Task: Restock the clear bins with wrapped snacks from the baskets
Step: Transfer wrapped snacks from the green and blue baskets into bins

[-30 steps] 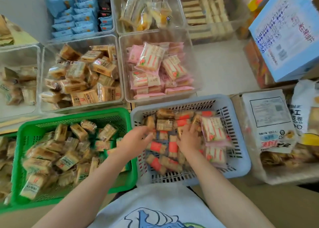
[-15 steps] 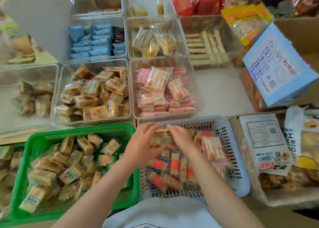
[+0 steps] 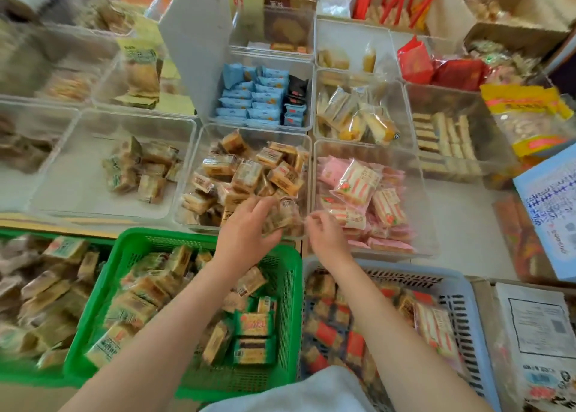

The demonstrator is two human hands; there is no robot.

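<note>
A bundle of clear-wrapped brown snacks (image 3: 284, 217) hangs over the front edge of the middle clear bin (image 3: 195, 159), which holds several like snacks. My left hand (image 3: 246, 232) grips the bundle from the left. On the bundle's right edge, my right hand (image 3: 325, 235) pinches it with curled fingers. Below my arms are the green basket (image 3: 162, 235) of brown wrapped snacks and the blue-grey basket (image 3: 458, 284) of red-banded and pink-striped snacks. The clear bin (image 3: 421, 199) to the right holds pink wrapped snacks.
More clear bins stand behind and to the left: one sparsely filled (image 3: 62, 137), one with blue packets (image 3: 249, 100), one with yellow cakes (image 3: 355, 115). A white divider panel (image 3: 193, 37) stands upright. Cardboard boxes and bags crowd the right side.
Both hands lifted a bundle of snacks out of the blue-grey basket and carried it forward and left to the middle clear bin. The camera tilted up.
</note>
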